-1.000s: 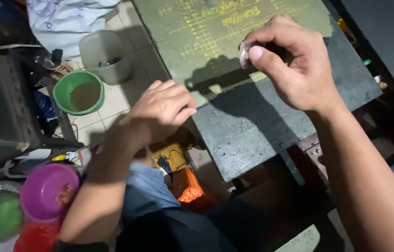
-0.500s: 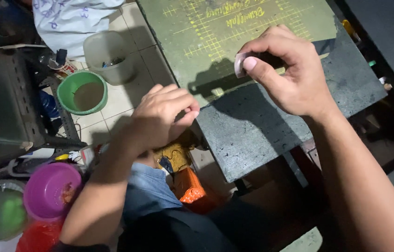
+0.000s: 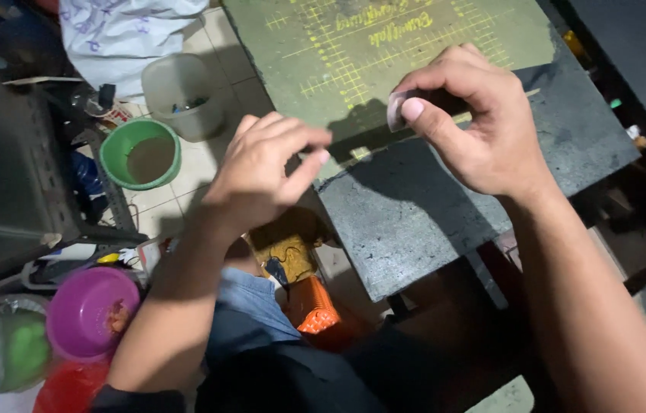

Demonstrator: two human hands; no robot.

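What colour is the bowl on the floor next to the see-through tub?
Green bowl, brownish inside, seen in the head view.

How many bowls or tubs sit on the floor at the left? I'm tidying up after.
3 plainly: a clear tub by the white cloth, a green bowl just below it, and a purple bowl lower left. Green and red shapes near the corner may be more.

Both forearms are bare to the elbow; no sleeves, watch, rings or gloves are visible. The left hand and right hand are uncovered, nails short. Lower body shows blue denim at the knee and dark cloth beneath.
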